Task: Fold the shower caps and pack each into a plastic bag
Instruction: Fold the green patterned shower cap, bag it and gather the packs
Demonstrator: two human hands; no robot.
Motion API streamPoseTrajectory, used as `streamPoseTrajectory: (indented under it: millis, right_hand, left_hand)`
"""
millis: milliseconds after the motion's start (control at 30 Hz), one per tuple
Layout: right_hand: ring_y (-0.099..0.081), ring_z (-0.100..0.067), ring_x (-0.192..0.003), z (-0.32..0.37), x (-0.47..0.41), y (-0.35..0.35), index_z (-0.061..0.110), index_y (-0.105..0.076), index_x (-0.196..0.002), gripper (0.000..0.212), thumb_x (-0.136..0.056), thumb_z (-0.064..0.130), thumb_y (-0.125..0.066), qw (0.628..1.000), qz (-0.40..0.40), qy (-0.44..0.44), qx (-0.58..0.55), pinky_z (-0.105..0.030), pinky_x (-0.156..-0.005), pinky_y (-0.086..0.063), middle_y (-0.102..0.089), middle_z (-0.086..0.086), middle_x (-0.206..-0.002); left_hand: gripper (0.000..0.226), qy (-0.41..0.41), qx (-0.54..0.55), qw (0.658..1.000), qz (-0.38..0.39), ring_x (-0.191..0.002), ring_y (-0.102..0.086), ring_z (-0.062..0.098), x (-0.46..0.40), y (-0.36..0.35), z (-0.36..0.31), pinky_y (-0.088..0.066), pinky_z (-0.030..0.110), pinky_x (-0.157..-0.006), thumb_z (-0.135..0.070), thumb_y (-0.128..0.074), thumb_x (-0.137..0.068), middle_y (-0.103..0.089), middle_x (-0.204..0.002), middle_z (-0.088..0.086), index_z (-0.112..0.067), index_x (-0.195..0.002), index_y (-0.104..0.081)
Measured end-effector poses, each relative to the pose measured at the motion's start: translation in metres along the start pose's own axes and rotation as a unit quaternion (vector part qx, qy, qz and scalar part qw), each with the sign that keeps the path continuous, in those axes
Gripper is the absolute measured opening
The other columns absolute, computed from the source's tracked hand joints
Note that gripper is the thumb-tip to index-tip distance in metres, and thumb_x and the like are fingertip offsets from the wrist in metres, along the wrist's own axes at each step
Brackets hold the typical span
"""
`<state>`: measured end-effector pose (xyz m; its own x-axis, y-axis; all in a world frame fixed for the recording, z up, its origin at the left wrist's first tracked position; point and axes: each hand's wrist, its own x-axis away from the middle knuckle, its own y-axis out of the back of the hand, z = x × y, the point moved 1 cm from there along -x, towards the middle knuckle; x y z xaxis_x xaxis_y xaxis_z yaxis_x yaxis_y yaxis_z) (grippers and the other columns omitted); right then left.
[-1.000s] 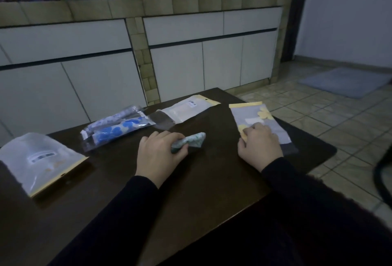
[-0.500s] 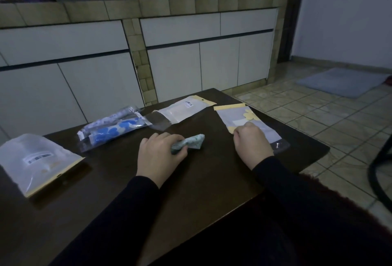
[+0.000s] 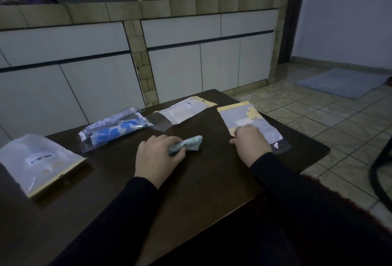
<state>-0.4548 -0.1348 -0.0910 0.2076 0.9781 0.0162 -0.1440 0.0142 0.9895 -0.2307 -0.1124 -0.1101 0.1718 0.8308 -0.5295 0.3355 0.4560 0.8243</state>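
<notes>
My two arms in black sleeves reach over the dark, smooth wooden table (image 3: 191, 191). My left hand (image 3: 158, 155) lies near the middle of the table, and its fingers are curled around a folded shower cap (image 3: 188, 145), a soft crumpled roll of pale green plastic; the far end of the roll sticks out to the right past my thumb. My right hand (image 3: 251, 143) is on the right side, with the fingers bent down onto the near edge of a flat plastic bag (image 3: 248, 117). I cannot tell if they pinch the bag or only press it. This bag is rectangular, with a yellow strip at the far end, and its near corner is clear and shiny.

At the left, near the table edge, a frosted pouch (image 3: 36, 159) with a barcode label lies flat. Farther, left of centre, two long clear bags hold packed caps (image 3: 116, 126), blue and white, rolled like tubes. Beyond them a white pouch (image 3: 186, 109) lies near the far edge. Behind the table stand white cabinet doors (image 3: 176, 70) framed by beige tiles.
</notes>
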Motion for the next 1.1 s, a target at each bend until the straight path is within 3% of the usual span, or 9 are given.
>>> streamPoseTrajectory:
  millis: [167,267,367,533,667,733,833,933,1100]
  right_hand:
    - [-0.060,-0.035,-0.100,-0.004,0.015,0.003,-0.001,-0.063,-0.103,0.023,-0.095,0.005,-0.042,0.989,-0.120,0.075,-0.031,-0.036,-0.077,-0.045,-0.063,-0.021,-0.106]
    - [-0.060,-0.032,-0.095,-0.011,0.017,0.003,0.002,-0.066,-0.101,0.023,-0.095,0.008,-0.045,0.982,-0.151,0.090,-0.072,-0.035,-0.077,-0.046,-0.065,-0.017,-0.104]
    - [-0.061,-0.017,-0.092,0.002,0.029,0.005,0.013,-0.068,-0.110,0.022,-0.096,0.018,-0.051,0.948,-0.216,0.153,-0.176,-0.032,-0.084,-0.052,-0.063,-0.006,-0.105]
    - [-0.056,0.000,-0.089,0.058,0.032,0.020,0.023,-0.058,-0.122,0.027,-0.095,0.019,-0.055,0.872,-0.200,0.198,-0.400,-0.010,-0.070,-0.048,-0.059,0.008,-0.107]
    - [-0.057,-0.001,-0.086,0.077,0.028,0.022,0.029,-0.057,-0.110,0.019,-0.098,0.016,-0.048,0.807,-0.166,0.192,-0.533,-0.009,-0.064,-0.047,-0.056,0.009,-0.102]
    - [-0.056,-0.003,-0.095,0.085,0.029,0.018,0.027,-0.061,-0.106,0.018,-0.099,0.018,-0.048,0.794,-0.156,0.180,-0.559,-0.012,-0.075,-0.049,-0.056,0.010,-0.108]
    - [-0.054,-0.008,-0.109,0.087,0.030,0.012,0.020,-0.060,-0.123,0.028,-0.098,0.021,-0.048,0.824,-0.110,0.150,-0.535,-0.022,-0.087,-0.051,-0.056,0.003,-0.125]
    - [-0.055,-0.011,-0.111,0.083,0.036,0.007,0.018,-0.054,-0.133,0.037,-0.098,0.027,-0.048,0.916,-0.110,0.155,-0.353,-0.023,-0.091,-0.046,-0.057,-0.001,-0.130]
    - [-0.063,-0.015,-0.089,0.081,0.046,0.005,0.016,-0.066,-0.110,0.033,-0.093,0.040,-0.052,0.980,-0.107,0.146,-0.088,-0.031,-0.084,-0.053,-0.068,-0.002,-0.098]
  left_hand:
    - [0.025,0.001,0.010,1.000,0.005,-0.080,-0.047,0.002,0.001,-0.001,0.002,-0.033,0.024,-0.068,-0.048,-0.059,-0.087,-0.064,-0.093,-0.015,-0.036,-0.109,-0.066]
    - [0.025,-0.001,0.013,1.000,-0.001,-0.080,-0.048,0.003,0.000,-0.002,0.001,-0.038,0.027,-0.069,-0.048,-0.060,-0.087,-0.065,-0.092,-0.014,-0.036,-0.108,-0.067]
    - [0.027,-0.001,0.018,1.000,0.000,-0.081,-0.047,0.002,-0.001,-0.001,0.002,-0.036,0.025,-0.069,-0.048,-0.059,-0.087,-0.065,-0.095,-0.014,-0.036,-0.111,-0.065]
    - [0.029,0.024,0.038,0.998,-0.040,-0.082,-0.049,0.002,0.003,0.010,0.014,-0.039,0.026,-0.070,-0.044,-0.063,-0.085,-0.065,-0.096,-0.012,-0.032,-0.112,-0.066]
    - [0.027,0.070,0.049,0.994,-0.072,-0.078,-0.050,0.003,0.008,0.021,0.028,-0.042,0.027,-0.068,-0.042,-0.065,-0.085,-0.066,-0.092,-0.011,-0.030,-0.110,-0.068]
    - [0.028,0.087,0.053,0.992,-0.069,-0.079,-0.052,0.005,0.010,0.023,0.034,-0.047,0.030,-0.071,-0.042,-0.064,-0.085,-0.066,-0.093,-0.010,-0.030,-0.111,-0.067]
    - [0.029,0.089,0.062,0.991,-0.075,-0.082,-0.053,0.006,0.011,0.026,0.038,-0.049,0.032,-0.075,-0.042,-0.064,-0.085,-0.066,-0.094,-0.010,-0.030,-0.111,-0.067]
    - [0.030,0.078,0.044,0.992,-0.084,-0.084,-0.053,0.007,0.010,0.028,0.043,-0.047,0.032,-0.075,-0.042,-0.064,-0.086,-0.067,-0.097,-0.007,-0.029,-0.112,-0.067]
    - [0.032,0.069,0.009,0.994,-0.088,-0.087,-0.055,0.010,0.010,0.030,0.058,-0.049,0.034,-0.077,-0.045,-0.063,-0.085,-0.068,-0.098,-0.006,-0.029,-0.112,-0.067]
